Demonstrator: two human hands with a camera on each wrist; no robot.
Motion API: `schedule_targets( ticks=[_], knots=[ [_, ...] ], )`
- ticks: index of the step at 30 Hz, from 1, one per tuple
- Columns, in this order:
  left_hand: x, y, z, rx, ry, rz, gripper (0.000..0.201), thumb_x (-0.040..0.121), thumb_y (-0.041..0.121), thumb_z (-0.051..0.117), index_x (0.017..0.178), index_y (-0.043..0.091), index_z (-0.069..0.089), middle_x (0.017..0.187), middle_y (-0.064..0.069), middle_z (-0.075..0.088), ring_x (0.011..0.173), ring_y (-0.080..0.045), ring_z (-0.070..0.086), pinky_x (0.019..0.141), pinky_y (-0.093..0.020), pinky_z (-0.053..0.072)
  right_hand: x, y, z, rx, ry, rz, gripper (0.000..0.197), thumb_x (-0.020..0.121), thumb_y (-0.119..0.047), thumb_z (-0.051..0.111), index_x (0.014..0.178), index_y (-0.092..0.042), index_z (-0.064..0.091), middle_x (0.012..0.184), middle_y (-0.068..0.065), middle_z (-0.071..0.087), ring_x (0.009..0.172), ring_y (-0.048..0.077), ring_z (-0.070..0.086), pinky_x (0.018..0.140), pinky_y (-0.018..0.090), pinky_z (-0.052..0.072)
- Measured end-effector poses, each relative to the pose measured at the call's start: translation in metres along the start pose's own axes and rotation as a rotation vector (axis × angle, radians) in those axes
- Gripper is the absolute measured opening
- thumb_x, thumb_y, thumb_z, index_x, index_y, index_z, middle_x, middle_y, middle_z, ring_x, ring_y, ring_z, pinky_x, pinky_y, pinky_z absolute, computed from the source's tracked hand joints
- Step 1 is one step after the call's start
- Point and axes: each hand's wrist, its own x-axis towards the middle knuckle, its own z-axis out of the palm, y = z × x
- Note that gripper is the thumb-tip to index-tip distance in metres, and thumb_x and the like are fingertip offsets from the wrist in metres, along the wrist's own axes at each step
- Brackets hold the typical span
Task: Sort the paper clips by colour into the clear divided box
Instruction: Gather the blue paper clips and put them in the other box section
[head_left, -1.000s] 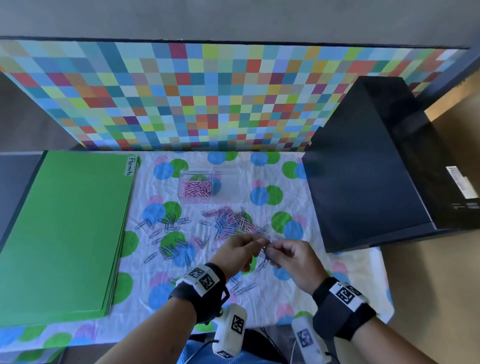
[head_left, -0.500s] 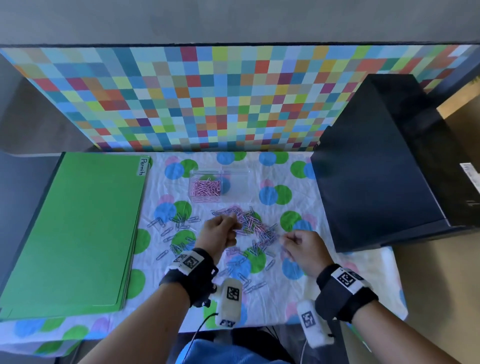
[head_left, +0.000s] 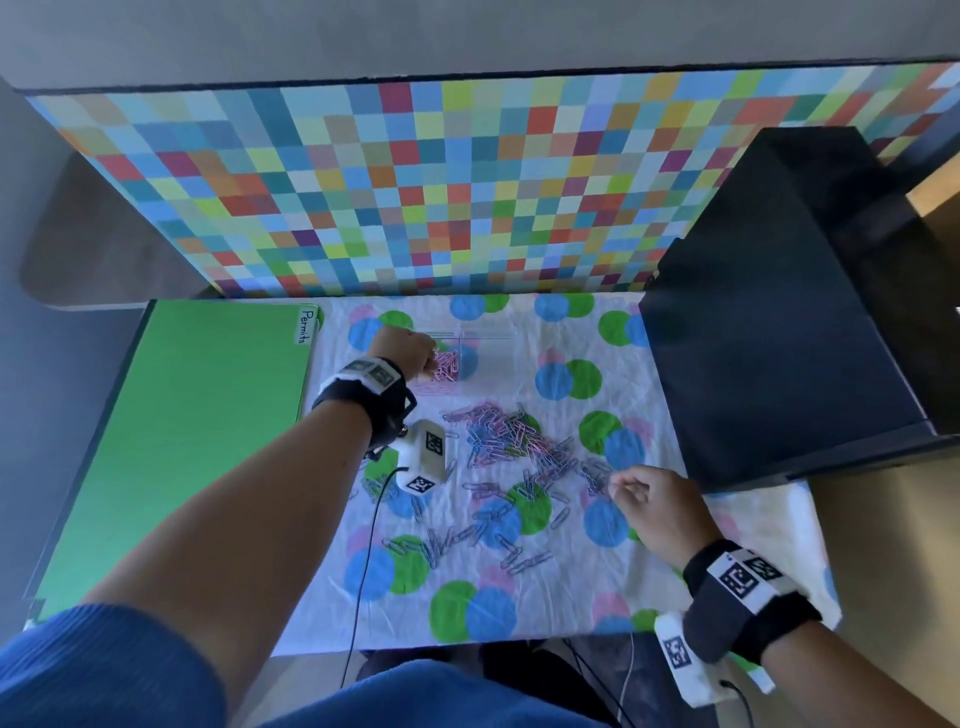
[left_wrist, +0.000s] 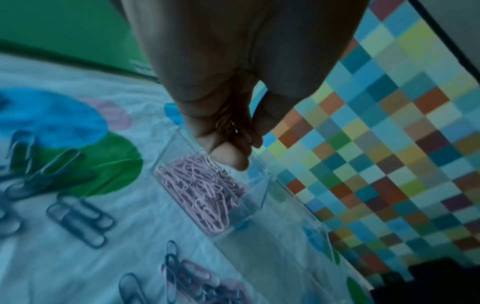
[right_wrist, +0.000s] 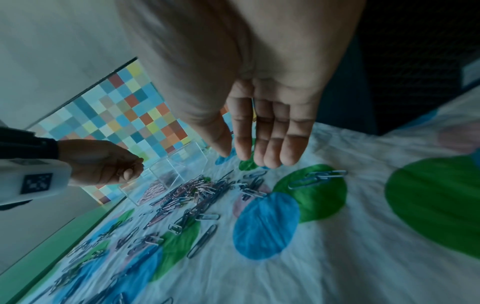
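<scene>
Left wrist view: left hand (left_wrist: 228, 131) pinches pink clips over the clear divided box (left_wrist: 257, 197), frame centre, above its pink pile (left_wrist: 205, 191). Right hand (right_wrist: 262, 133) open over the loose clips (head_left: 498, 431). Risk: early release scatters clips outside.

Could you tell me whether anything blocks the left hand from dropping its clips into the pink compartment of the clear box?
Nothing visible does. The left hand hovers directly above the open-topped clear divided plastic box, over its pile of pink paper clips.
</scene>
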Motion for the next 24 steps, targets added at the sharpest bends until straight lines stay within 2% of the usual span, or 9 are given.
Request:
schedule_targets(
  ticks=[3, 9, 11, 14, 16, 18, 20, 22, 24],
  knots=[
    [0.004, 0.002, 0.0, 0.286, -0.018, 0.06, 0.02, 0.088, 0.011, 0.056, 0.096, -0.003, 0.067, 0.103, -0.02, 0.068, 0.093, -0.031, 0.066, 0.088, -0.043, 0.054, -0.003, -0.005, 0.001, -0.031, -0.013, -0.017, 0.016, 0.087, -0.02, 0.064, 0.099, -0.012, 0.071, 0.097, -0.001, 0.072, 0.09, 0.012, 0.066, 0.087, 0.025, 0.05],
    [-0.013, 0.017, -0.01, 0.44, -0.119, 0.113, 0.031, 0.091, 0.013, 0.054, 0.117, -0.002, 0.061, 0.123, -0.021, 0.061, 0.112, -0.033, 0.059, 0.093, -0.038, 0.051, -0.002, -0.014, 0.009, -0.074, -0.063, -0.06, 0.017, 0.088, -0.022, 0.062, 0.099, -0.014, 0.07, 0.095, -0.003, 0.07, 0.083, 0.008, 0.062, 0.078, 0.015, 0.044],
    [-0.027, 0.017, -0.015, 0.544, -0.039, 0.279, 0.03, 0.092, 0.008, 0.049, 0.119, 0.006, 0.063, 0.125, -0.014, 0.061, 0.11, -0.026, 0.061, 0.092, -0.031, 0.049, 0.001, -0.02, 0.014, -0.118, -0.09, -0.127, 0.014, 0.088, -0.019, 0.06, 0.092, -0.011, 0.07, 0.09, 0.0, 0.069, 0.079, 0.011, 0.061, 0.074, 0.017, 0.046],
    [-0.064, 0.002, -0.007, 0.466, 0.118, 0.549, 0.03, 0.09, 0.007, 0.048, 0.107, 0.016, 0.071, 0.11, -0.003, 0.07, 0.095, -0.018, 0.065, 0.09, -0.024, 0.048, 0.011, -0.032, 0.025, -0.2, -0.119, -0.262, 0.015, 0.087, -0.015, 0.055, 0.083, -0.004, 0.066, 0.084, 0.009, 0.064, 0.081, 0.022, 0.061, 0.077, 0.038, 0.052],
    [-0.084, -0.018, 0.01, 0.621, -0.014, 0.649, 0.032, 0.091, 0.009, 0.048, 0.112, 0.019, 0.069, 0.117, 0.0, 0.066, 0.102, -0.019, 0.063, 0.094, -0.028, 0.047, 0.015, -0.042, 0.032, -0.262, -0.139, -0.325, 0.019, 0.089, -0.016, 0.055, 0.102, -0.009, 0.067, 0.103, 0.005, 0.064, 0.098, 0.021, 0.059, 0.088, 0.034, 0.05],
    [-0.099, -0.044, 0.027, 0.879, -0.241, 0.677, 0.043, 0.092, 0.01, 0.044, 0.131, 0.023, 0.054, 0.14, 0.001, 0.049, 0.123, -0.021, 0.05, 0.104, -0.037, 0.041, 0.018, -0.051, 0.04, -0.311, -0.118, -0.427, 0.031, 0.09, -0.017, 0.056, 0.119, -0.009, 0.061, 0.12, 0.005, 0.06, 0.113, 0.021, 0.054, 0.099, 0.031, 0.044],
    [-0.102, -0.068, 0.039, 1.104, -0.345, 0.711, 0.056, 0.093, 0.017, 0.043, 0.147, 0.024, 0.028, 0.157, 0.0, 0.02, 0.142, -0.021, 0.023, 0.114, -0.04, 0.028, 0.022, -0.06, 0.048, -0.354, -0.105, -0.495, 0.045, 0.089, -0.019, 0.057, 0.133, -0.01, 0.051, 0.137, 0.01, 0.05, 0.127, 0.027, 0.046, 0.108, 0.037, 0.036],
    [-0.103, -0.086, 0.047, 1.241, -0.384, 0.715, 0.063, 0.097, 0.032, 0.039, 0.151, 0.025, 0.008, 0.16, 0.001, -0.005, 0.147, -0.02, 0.0, 0.119, -0.042, 0.013, 0.03, -0.065, 0.056, -0.459, -0.174, -0.465, 0.063, 0.092, -0.031, 0.052, 0.147, -0.013, 0.028, 0.155, 0.012, 0.025, 0.142, 0.03, 0.023, 0.116, 0.044, 0.023],
    [-0.103, -0.097, 0.049, 1.319, -0.388, 0.713, 0.065, 0.098, 0.043, 0.033, 0.151, 0.027, -0.001, 0.158, -0.001, -0.016, 0.146, -0.021, -0.012, 0.119, -0.045, 0.005, 0.036, -0.066, 0.065, -0.605, -0.295, -0.416, 0.072, 0.095, -0.045, 0.04, 0.152, -0.019, 0.004, 0.16, 0.009, -0.003, 0.147, 0.027, -0.001, 0.118, 0.05, 0.01]
  ],
)
